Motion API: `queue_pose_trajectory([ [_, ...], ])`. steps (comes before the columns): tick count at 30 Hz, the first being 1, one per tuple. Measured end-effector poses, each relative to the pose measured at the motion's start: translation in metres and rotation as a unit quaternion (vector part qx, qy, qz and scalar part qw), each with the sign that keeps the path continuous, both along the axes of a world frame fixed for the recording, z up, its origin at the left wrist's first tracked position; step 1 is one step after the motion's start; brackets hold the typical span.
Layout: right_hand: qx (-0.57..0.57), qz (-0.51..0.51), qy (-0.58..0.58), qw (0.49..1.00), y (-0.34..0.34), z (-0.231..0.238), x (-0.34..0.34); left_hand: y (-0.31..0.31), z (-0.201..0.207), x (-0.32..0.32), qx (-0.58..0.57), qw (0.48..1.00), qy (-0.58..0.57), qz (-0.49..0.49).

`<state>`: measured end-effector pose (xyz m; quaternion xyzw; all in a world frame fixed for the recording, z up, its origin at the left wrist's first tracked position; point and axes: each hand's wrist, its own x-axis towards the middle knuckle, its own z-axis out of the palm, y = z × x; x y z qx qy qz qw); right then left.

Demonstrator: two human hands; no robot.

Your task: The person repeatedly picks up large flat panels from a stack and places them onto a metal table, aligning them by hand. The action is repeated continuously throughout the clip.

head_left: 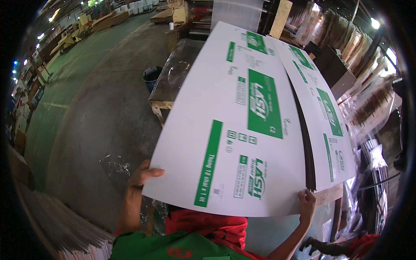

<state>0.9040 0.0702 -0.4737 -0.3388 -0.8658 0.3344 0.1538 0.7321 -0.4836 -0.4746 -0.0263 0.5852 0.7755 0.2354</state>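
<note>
1. Grey and green floor (108, 78) spreads out to your left, with one dark bin (151, 76) beside a dark-topped table (177, 65).
2. Your sheet (208, 104), white with green print, is right in front of you, its near edge by your body. It covers part of that table from view.
3. Its long axis runs away from you, leaning slightly right; its short edges face you and the far side. The large print lies sideways to you.
4. Your left hand (142, 174) holds the near left corner, thumb on top; its other fingers are mostly hidden.
5. Your right hand (307, 202) has its fingers closed on the sheet's right edge, close to the near corner.
6. Count one sheet held between two hands, and one stack (323, 102) just right of it, its long axis roughly alongside; you can't count its layers.
</note>
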Motion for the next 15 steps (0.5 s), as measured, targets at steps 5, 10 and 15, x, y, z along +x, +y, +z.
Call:
queue_pose_trajectory([
  [5, -0.231, 0.004, -0.01, 0.973, -0.036, -0.028, -0.043, -0.049, -0.037, -0.009, -0.042, 0.999, -0.015, -0.025],
  [10, -0.352, 0.047, 0.024, 0.934, -0.049, -0.103, -0.035, -0.045, -0.096, 0.018, -0.121, 0.981, -0.137, 0.059],
  [15, -0.386, -0.005, 0.029, 0.922, -0.036, -0.131, 0.005, -0.025, -0.088, 0.08, -0.195, 0.978, 0.046, 0.064],
])
